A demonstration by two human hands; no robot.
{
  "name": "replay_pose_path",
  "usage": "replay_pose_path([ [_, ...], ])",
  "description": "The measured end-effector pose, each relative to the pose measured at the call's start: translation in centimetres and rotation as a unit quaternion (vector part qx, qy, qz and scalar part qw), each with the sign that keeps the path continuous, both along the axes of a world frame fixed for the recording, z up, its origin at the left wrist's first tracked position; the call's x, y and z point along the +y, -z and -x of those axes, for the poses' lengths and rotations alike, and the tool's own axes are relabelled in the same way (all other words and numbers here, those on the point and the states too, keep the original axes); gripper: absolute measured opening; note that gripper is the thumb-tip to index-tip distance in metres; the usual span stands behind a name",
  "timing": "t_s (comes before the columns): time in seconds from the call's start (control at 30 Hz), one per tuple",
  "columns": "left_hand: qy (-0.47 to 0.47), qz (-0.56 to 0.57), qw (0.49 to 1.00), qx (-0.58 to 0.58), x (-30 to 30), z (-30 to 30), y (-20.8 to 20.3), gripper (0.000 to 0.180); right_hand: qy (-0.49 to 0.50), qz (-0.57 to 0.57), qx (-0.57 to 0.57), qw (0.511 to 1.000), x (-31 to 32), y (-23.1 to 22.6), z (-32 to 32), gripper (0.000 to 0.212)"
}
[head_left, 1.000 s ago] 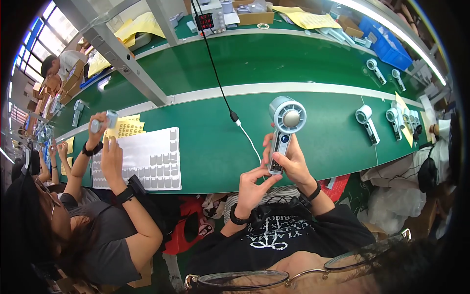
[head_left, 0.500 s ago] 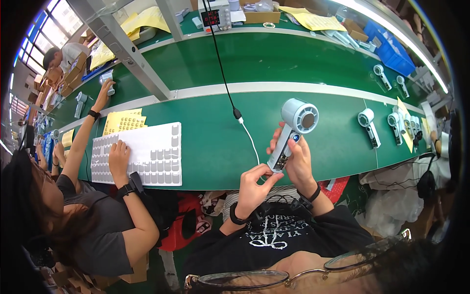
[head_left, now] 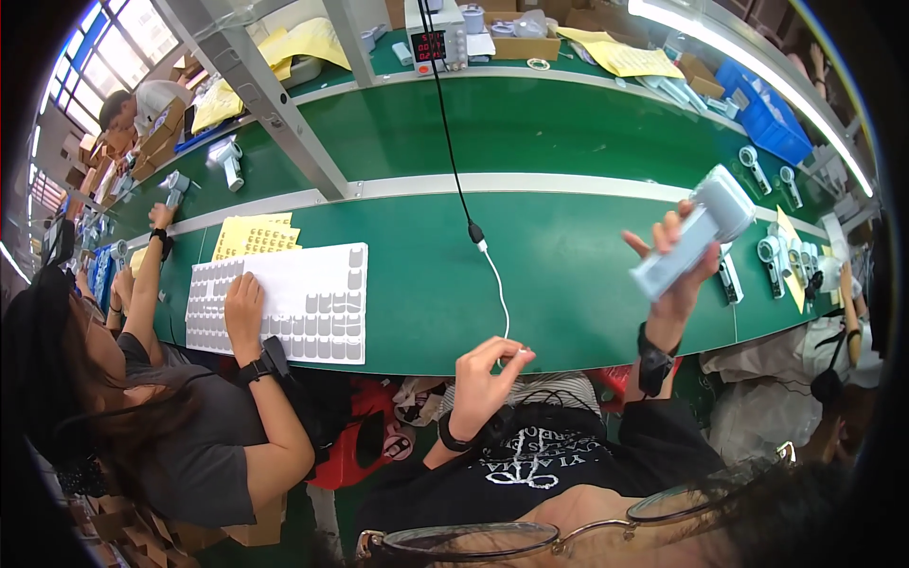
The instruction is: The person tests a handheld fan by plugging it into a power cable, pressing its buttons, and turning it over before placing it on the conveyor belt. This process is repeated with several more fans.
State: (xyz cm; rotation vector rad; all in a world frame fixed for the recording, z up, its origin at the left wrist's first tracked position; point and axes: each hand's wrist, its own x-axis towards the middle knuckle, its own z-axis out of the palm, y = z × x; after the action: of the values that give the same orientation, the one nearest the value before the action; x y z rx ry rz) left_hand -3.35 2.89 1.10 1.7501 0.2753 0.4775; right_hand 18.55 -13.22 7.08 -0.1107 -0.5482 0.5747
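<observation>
My right hand is raised over the right part of the bench with its fingers round the handle of a pale blue handheld fan. The fan is tilted, its head up and to the right, and it is slightly blurred. Lower and to the left, my left hand pinches the plug end of a white cable at the bench's near edge. That cable runs up to a black connector on a black hanging cord. Fan and plug are well apart.
Several handheld fans stand on the green bench at the right. To my left, a co-worker's hand rests on a white sheet of grey stickers. A metal post rises behind it; a power supply stands at the back.
The fan has come away from the white cable's plug and moved up and right in my right hand, turning over. My left hand keeps the plug. The co-worker's far hand has shifted left.
</observation>
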Motion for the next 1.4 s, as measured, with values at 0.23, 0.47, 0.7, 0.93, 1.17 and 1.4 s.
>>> replay_pose_path([
  [0.23, -0.061, -0.013, 0.998, -0.003, 0.5, -0.1, 0.4, 0.008, 0.106, 0.325, -0.207, 0.917, 1.5, -1.4, 0.7, 0.050],
  [0.47, -0.075, -0.038, 0.996, 0.000, 1.1, 0.2, 0.7, 0.009, 0.186, 0.550, -0.201, 0.789, 3.7, 0.1, -7.4, 0.032],
  [0.7, -0.099, -0.031, 0.995, -0.004, 1.6, 0.4, 0.2, 0.011, 0.280, 0.643, -0.407, 0.585, 7.7, 4.2, -22.1, 0.040],
  [0.93, -0.113, -0.022, 0.993, 0.000, 2.3, 0.4, 0.4, 0.012, 0.421, 0.737, -0.447, 0.282, 12.1, 7.2, -25.6, 0.066],
  [1.17, -0.115, -0.014, 0.993, 0.009, 2.7, 0.5, 0.8, 0.016, 0.409, 0.731, -0.477, 0.265, 12.8, 8.8, -24.3, 0.071],
  [1.4, -0.144, -0.003, 0.989, -0.031, 3.0, 0.8, 1.3, 0.021, 0.439, 0.667, -0.513, 0.313, 13.6, 5.3, -21.9, 0.064],
])
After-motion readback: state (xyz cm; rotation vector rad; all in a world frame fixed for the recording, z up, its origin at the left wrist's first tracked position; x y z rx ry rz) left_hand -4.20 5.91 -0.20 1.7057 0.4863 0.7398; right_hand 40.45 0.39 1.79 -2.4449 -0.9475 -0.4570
